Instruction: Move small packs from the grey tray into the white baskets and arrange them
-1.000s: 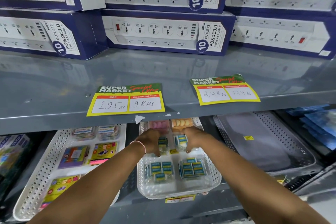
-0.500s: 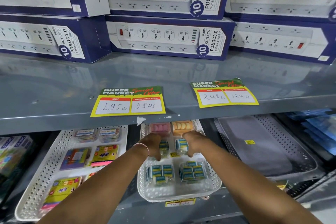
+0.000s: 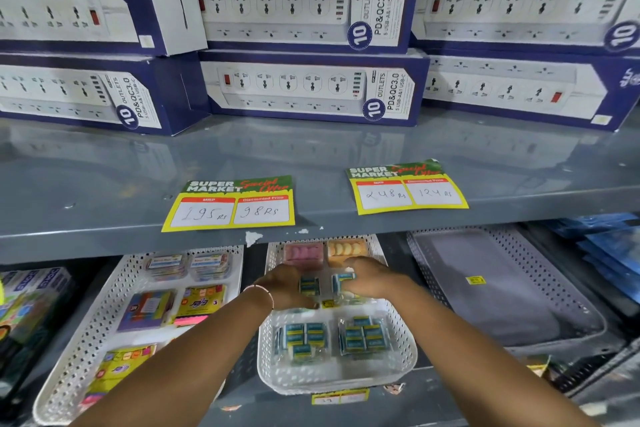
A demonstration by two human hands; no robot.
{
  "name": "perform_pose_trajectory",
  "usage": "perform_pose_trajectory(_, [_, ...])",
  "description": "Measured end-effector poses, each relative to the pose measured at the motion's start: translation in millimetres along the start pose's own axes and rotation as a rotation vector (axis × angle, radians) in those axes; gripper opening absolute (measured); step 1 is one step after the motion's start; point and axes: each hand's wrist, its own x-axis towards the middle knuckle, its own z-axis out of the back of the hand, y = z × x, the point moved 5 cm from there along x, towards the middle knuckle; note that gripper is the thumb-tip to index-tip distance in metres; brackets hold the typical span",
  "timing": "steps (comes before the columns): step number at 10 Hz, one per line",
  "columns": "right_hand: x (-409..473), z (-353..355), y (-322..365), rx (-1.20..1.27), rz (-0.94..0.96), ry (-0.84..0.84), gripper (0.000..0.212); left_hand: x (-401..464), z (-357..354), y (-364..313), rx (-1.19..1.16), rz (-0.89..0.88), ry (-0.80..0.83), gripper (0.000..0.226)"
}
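While two small clear packs of blue-and-yellow blocks (image 3: 309, 285) are being settled in the middle of the white perforated plastic basket (image 3: 405, 354), the left hand (image 3: 285, 286) is curling over the left pack and the right hand (image 3: 372, 281) is pinching the right pack (image 3: 343, 280) between thumb and fingers; how firmly the left is gripping cannot be told. Both packs are sitting between a pink pack (image 3: 303, 251) and an orange pack (image 3: 348, 248) at the basket's far edge and two more blue-and-yellow packs (image 3: 303, 340) near its front edge. To do this well, the hands are best pressing each pack flat and square in line with the front pair, keeping the rows even. Beside it, on the grey metal shelf (image 3: 485, 388), the grey perforated tray (image 3: 502, 288) is lying to the right, seemingly emptied, and a second white basket (image 3: 114, 291) of bright stationery is lying to the left.
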Motion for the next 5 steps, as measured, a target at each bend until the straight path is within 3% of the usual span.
perform_pose_trajectory(1, [6,9,2,-0.023,0.017,-0.142,0.025,1,9,-9,0.091,-0.033,-0.138,0.042])
perform_pose_trajectory(2, [10,20,-3,-0.069,0.019,-0.254,0.009,-3,25,-15,0.063,0.046,-0.298,0.022])
perform_pose_trajectory(3, [19,31,-16,0.058,-0.055,-0.317,0.019,-12,43,-21,-0.035,0.158,-0.461,0.03])
perform_pose_trajectory(4, [16,38,-9,0.128,-0.051,-0.298,0.014,-22,55,-31,-0.106,0.167,-0.547,0.024])
perform_pose_trajectory(5, [-18,47,12,0.246,0.058,-0.443,0.016,-56,50,-50,-0.206,0.193,-0.659,0.025])
